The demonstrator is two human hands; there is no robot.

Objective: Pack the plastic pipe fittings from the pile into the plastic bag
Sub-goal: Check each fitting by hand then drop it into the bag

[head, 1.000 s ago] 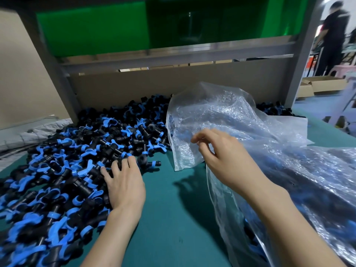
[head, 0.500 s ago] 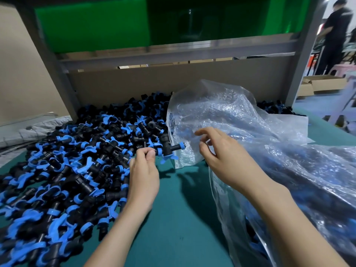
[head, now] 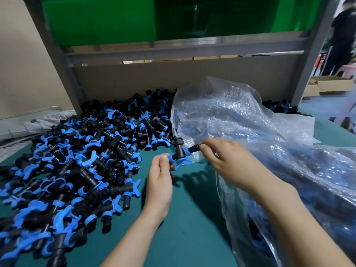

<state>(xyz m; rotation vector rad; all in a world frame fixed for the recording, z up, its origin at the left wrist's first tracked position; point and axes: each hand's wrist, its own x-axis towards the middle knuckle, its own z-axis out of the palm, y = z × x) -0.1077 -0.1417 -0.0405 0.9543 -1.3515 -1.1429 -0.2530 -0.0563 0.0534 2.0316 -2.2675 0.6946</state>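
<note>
One black tee fitting (head: 180, 154), blue collars, held at the bag (head: 250, 132) mouth, mid-surface (head: 192, 218). The left hand (head: 160, 182) pinches one end, the right hand (head: 227, 162) the other. Remaining pile (head: 77, 160) covers the left side; the bag lies along the right edge.

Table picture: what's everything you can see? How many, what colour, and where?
Pile of fittings: too many to count, black and blue, left of the table.
Held fitting: one, black and blue, between both hands by the bag's mouth.
Bag: one, clear, right side, fittings inside.
Table: one, teal top, under everything.
Cardboard sheet: one, brown, behind the pile.
Frame: one, grey metal, above the cardboard.
Panel: one, green, top.
Box: one, brown, far right.
Other person: one, dark clothes, far right.
Left hand: pinches the held fitting's blue end.
Right hand: pinches its black end.
</note>
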